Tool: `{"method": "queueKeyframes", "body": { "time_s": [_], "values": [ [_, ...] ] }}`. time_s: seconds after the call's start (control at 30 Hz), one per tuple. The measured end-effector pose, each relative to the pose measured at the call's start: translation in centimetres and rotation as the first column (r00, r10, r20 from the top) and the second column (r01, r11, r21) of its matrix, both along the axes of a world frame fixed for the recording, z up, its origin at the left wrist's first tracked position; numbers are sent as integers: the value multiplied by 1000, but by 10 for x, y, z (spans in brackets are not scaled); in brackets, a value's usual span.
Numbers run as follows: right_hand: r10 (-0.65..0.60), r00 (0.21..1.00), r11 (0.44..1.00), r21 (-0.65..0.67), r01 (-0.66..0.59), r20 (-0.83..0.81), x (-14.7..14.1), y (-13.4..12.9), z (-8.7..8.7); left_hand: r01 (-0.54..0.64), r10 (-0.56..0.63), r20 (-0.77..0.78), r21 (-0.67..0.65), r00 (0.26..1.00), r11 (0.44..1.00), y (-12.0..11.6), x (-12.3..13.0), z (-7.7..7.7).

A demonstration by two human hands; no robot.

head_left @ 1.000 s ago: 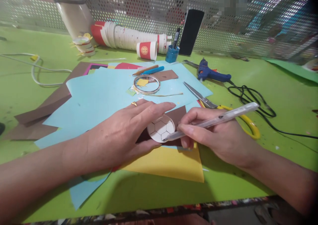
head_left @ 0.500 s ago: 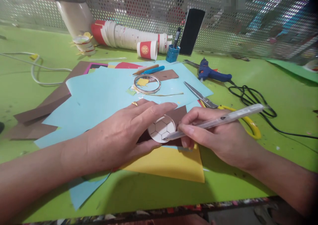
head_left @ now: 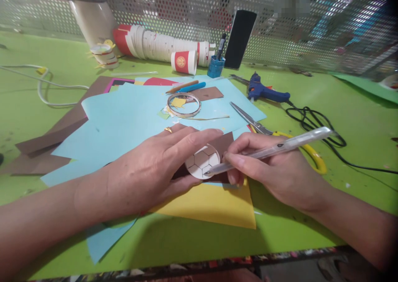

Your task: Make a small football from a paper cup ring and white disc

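A small white disc (head_left: 202, 161) with a black-line football pattern lies on dark brown paper (head_left: 226, 144). My left hand (head_left: 168, 161) steadies it, with the thumb at the near edge and the fingers along the far side; a ring is on one finger. In my right hand (head_left: 264, 166) is a pen (head_left: 286, 145) with a pale, clear barrel, gripped near its point. The pen's tip touches the lower part of the disc, at a drawn line. Yellow paper (head_left: 217, 207) and light blue sheets (head_left: 124, 120) spread underneath.
Yellow-handled scissors (head_left: 255, 120) lie beyond my right hand, and a blue glue gun (head_left: 267, 92) with a black cord is behind them. A tape roll (head_left: 184, 105), stacked paper cups (head_left: 164, 45), a blue pot (head_left: 215, 66) and a dark upright slab (head_left: 241, 39) stand farther back.
The pen's back end has tipped slightly upward and to the right, its tip staying near the same spot on the disc. My left hand keeps its place.
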State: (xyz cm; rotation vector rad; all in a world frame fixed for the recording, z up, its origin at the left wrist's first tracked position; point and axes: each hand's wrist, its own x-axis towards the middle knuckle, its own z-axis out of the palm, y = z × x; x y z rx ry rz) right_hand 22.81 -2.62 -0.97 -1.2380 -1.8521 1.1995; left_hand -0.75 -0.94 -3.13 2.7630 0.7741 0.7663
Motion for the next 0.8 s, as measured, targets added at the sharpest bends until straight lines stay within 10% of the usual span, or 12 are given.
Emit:
{"method": "queueKeyframes", "body": {
  "time_s": [0.8],
  "values": [
    [11,998,1000,-9,-12,-56,1,-2,-2,3,-3,9,-1,1000,1000,0,0,-1]
  ]
}}
